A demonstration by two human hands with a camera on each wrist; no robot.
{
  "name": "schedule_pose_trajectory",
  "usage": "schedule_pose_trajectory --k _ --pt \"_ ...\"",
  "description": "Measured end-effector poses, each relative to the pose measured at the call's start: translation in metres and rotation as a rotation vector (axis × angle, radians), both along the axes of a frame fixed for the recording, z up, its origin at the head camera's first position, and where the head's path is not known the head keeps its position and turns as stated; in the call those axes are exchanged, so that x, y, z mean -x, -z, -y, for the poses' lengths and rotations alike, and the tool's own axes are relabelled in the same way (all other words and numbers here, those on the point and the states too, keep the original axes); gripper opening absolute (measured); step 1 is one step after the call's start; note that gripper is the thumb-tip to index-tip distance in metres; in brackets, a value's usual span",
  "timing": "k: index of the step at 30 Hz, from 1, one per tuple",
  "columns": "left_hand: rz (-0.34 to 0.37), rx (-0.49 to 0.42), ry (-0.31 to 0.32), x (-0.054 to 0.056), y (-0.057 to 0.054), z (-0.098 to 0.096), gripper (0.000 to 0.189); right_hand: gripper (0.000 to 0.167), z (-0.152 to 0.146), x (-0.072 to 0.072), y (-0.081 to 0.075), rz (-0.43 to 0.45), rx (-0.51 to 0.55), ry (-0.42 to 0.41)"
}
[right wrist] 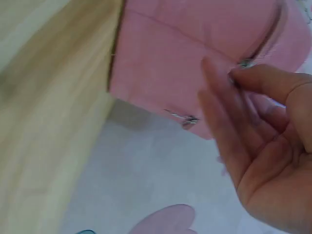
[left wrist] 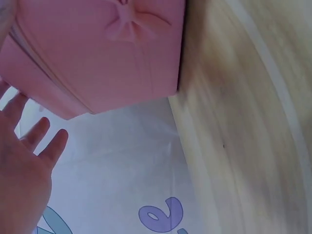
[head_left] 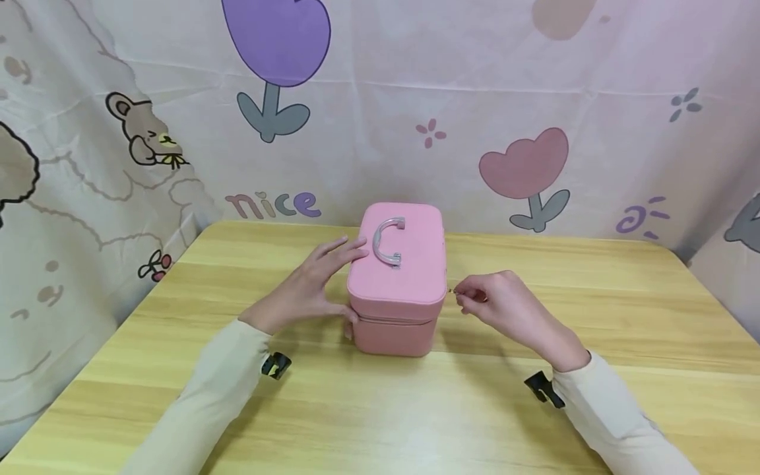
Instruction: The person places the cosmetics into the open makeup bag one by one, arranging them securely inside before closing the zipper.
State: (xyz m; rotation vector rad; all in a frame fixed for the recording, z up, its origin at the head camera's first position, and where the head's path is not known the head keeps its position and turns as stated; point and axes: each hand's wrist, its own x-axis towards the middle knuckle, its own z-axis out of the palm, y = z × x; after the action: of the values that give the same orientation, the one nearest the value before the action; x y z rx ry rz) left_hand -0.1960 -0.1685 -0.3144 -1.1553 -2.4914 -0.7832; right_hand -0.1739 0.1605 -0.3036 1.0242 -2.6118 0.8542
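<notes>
A pink zippered case (head_left: 399, 277) with a silver handle (head_left: 386, 243) on its lid stands on the wooden table. My left hand (head_left: 311, 284) rests against the case's left side, fingers spread at the lid edge and thumb by the front corner. In the left wrist view, that side carries a pink bow (left wrist: 130, 22). At the right side of the case, my right hand (head_left: 501, 303) pinches a small metal zipper pull between thumb and index finger. Its slider (right wrist: 246, 62) sits on the zipper line. A second metal zipper pull (right wrist: 187, 119) hangs farther along that side.
The wooden table (head_left: 594, 316) extends around the case on both sides. Behind it hangs a pale cloth (head_left: 380, 132) printed with flowers and bears. Each sleeve has a black clip (head_left: 276, 365) near its cuff.
</notes>
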Motion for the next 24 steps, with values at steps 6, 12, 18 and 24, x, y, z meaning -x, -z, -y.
schedule_pose_trajectory --k 6,12,18,24 --pt "-0.155 0.002 0.007 0.004 0.009 -0.007 0.102 0.014 -0.003 -0.004 -0.002 -0.218 -0.098 0.014" --pt "-0.293 0.006 -0.006 0.006 0.014 -0.012 0.103 0.016 -0.005 -0.008 -0.005 -0.273 -0.13 -0.022" --pt "-0.327 0.008 -0.016 0.006 0.013 -0.014 0.103 0.018 -0.005 -0.012 -0.006 -0.211 -0.124 -0.057" --pt "-0.339 0.016 -0.032 0.006 0.015 -0.012 0.103 0.019 -0.003 -0.017 -0.002 -0.158 -0.069 -0.128"
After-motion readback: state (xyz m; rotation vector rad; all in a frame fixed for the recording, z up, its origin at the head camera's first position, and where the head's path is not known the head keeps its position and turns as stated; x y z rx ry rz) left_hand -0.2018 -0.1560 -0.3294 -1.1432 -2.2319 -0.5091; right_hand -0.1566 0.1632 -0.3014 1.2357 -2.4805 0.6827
